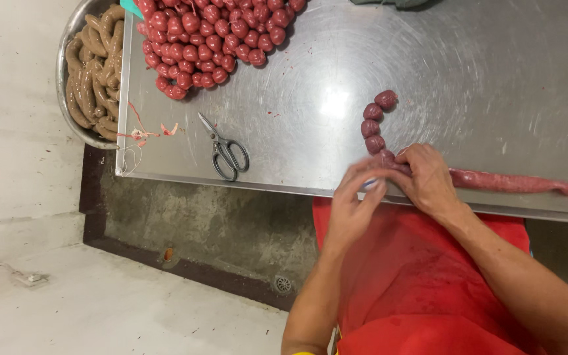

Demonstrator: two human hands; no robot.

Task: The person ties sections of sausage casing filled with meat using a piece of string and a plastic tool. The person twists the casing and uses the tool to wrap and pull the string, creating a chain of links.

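Both hands meet at the near edge of the steel table (pixel 494 79), pinching the sausage (pixel 514 183) where its tied balls end. The right hand (pixel 428 181) grips the casing; the left hand (pixel 356 200) closes fingertips on the same spot. The unfilled-off length runs along that edge toward the right, while the finished links (pixel 375 121) curve away toward the table's middle. Scissors (pixel 225 148) lie to the left.
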